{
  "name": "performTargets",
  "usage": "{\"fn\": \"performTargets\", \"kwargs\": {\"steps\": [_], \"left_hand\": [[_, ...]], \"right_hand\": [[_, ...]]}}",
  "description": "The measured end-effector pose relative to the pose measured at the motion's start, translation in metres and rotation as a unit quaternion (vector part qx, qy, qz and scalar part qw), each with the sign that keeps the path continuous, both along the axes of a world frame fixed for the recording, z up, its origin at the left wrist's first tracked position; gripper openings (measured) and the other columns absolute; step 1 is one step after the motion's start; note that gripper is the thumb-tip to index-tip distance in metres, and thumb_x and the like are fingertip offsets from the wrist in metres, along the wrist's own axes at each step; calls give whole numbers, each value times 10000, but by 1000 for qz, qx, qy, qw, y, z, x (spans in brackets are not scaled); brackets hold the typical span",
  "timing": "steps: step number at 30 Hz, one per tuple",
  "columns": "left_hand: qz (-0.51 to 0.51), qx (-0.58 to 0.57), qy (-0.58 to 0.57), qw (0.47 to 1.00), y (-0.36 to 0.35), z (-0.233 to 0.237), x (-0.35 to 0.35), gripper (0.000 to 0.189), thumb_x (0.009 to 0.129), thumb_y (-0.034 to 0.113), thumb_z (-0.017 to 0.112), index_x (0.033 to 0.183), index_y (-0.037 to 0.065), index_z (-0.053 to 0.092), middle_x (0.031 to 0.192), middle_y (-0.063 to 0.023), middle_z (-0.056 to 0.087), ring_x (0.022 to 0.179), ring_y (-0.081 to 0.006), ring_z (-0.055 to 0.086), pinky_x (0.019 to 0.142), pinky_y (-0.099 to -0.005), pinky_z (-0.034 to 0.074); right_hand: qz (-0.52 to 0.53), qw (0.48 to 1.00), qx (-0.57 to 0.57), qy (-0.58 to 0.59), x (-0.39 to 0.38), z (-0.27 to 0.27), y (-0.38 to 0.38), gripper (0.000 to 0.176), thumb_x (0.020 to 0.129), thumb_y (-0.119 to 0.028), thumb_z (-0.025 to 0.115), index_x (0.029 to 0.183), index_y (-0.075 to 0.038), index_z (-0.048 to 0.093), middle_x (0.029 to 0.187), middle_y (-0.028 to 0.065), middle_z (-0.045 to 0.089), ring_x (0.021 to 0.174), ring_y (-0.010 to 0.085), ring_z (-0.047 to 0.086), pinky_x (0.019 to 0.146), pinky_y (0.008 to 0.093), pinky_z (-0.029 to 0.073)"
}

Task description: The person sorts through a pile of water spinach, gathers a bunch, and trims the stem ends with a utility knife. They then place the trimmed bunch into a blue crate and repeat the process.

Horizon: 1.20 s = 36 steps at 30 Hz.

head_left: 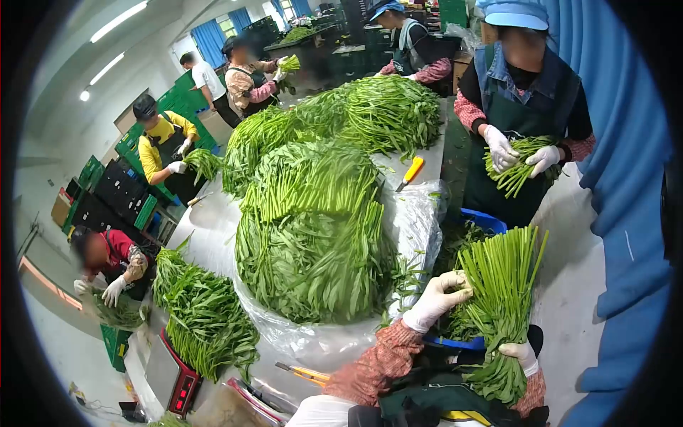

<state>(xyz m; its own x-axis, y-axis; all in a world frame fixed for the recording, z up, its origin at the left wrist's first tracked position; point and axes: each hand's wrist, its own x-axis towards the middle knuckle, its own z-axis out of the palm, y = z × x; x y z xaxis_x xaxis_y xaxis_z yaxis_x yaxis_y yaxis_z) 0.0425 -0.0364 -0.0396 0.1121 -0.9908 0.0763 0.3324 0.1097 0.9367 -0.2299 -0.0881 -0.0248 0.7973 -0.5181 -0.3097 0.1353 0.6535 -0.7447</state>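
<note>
A bunch of leafy green stalks (pixel 501 285) stands upright at the lower right, cut ends up and leaves down. My right hand (pixel 521 356), in a white glove, is wrapped round its lower, leafy part. Just left of the stalks is my left hand (pixel 440 299), also gloved, its thumb and fingertips pressed together; anything between them is too small to make out. Below that hand a blue basket (pixel 455 342) holds loose leaves. A large pile of greens (pixel 313 228) on clear plastic (pixel 420 228) lies to the left.
A yellow-handled knife (pixel 413 171) lies behind the plastic. Near my left sleeve is an orange cutter (pixel 306 373). A red scale (pixel 181 381) bears more greens (pixel 206 313) at the lower left. Across the table a co-worker (pixel 523 107) holds a bunch; several other people stand around.
</note>
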Motion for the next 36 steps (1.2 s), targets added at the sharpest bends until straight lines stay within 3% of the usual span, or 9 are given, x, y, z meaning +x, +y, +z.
{"fn": "performTargets", "kwargs": {"steps": [12, 16, 20, 21, 28, 30, 33, 35, 36], "left_hand": [[28, 46, 36, 998, 3, 2, -8, 202, 910, 116, 687, 1090, 26, 689, 1001, 38, 678, 946, -48, 574, 910, -231, 436], [43, -13, -38, 998, 5, 18, -9, 202, 906, 108, 676, 1074, -3, 687, 1125, -16, 653, 1083, -118, 557, 964, -299, 412], [42, -101, -288, 951, -5, -3, 1, 142, 857, 160, 736, 967, 72, 720, 1202, -53, 626, 1178, -230, 533, 1053, -356, 332], [52, -58, -325, 942, 1, -1, -1, 169, 831, 219, 768, 949, 107, 723, 1240, -38, 608, 1267, -245, 470, 1133, -446, 197], [-27, -47, -355, 933, 9, 9, 13, 188, 820, 266, 782, 982, 174, 759, 1270, 8, 585, 1356, -199, 399, 1165, -543, -27], [7, -43, -327, 944, 7, 6, 11, 100, 823, 231, 779, 899, 168, 767, 1195, 6, 619, 1292, -197, 461, 1166, -544, -23], [110, -75, -365, 922, 4, 9, 8, 57, 836, 170, 745, 853, 118, 728, 1050, -16, 661, 1172, -219, 548, 1106, -467, 236], [227, -122, -388, 885, -2, 3, 7, 51, 834, 130, 720, 859, 89, 704, 935, -47, 681, 1071, -245, 610, 983, -369, 439], [259, -130, -390, 874, -6, -5, 11, 37, 823, 108, 719, 848, 95, 694, 906, -43, 689, 1041, -250, 630, 1042, -427, 382]], "right_hand": [[21, 1000, 6, 14, -9, -7, 2, 651, 745, 2, 684, 1358, 21, 468, 1142, 147, 650, 927, 239, 672, 777, 360, 575], [9, 1000, 17, 7, -6, -4, 3, 646, 742, 12, 682, 1354, 17, 475, 1153, 142, 648, 932, 234, 668, 792, 359, 569], [24, 999, 0, 39, -9, -15, -2, 661, 732, -5, 696, 1355, 17, 475, 1162, 135, 643, 946, 232, 665, 807, 361, 567], [35, 998, -6, 48, -10, -18, -4, 667, 730, -12, 700, 1356, 17, 473, 1165, 133, 642, 952, 231, 664, 811, 362, 567], [13, 999, 30, -1, 1, 6, 4, 694, 733, -29, 702, 1377, 17, 450, 1192, 139, 631, 1005, 244, 656, 842, 375, 567], [9, 1000, 19, -9, 8, 12, 6, 699, 737, -27, 691, 1388, 14, 440, 1216, 146, 621, 1027, 254, 652, 854, 385, 565], [0, 998, 58, -17, 8, 24, 10, 726, 757, -15, 655, 1438, -8, 405, 1307, 170, 575, 1076, 272, 630, 847, 396, 563], [35, 998, 8, 43, -12, -1, -2, 601, 802, -33, 648, 1373, 17, 466, 1186, 147, 638, 952, 235, 661, 781, 383, 571], [33, 993, 114, 13, -20, -6, -3, 516, 824, -49, 637, 1319, 25, 512, 1094, 132, 668, 909, 221, 669, 763, 371, 569]]}}
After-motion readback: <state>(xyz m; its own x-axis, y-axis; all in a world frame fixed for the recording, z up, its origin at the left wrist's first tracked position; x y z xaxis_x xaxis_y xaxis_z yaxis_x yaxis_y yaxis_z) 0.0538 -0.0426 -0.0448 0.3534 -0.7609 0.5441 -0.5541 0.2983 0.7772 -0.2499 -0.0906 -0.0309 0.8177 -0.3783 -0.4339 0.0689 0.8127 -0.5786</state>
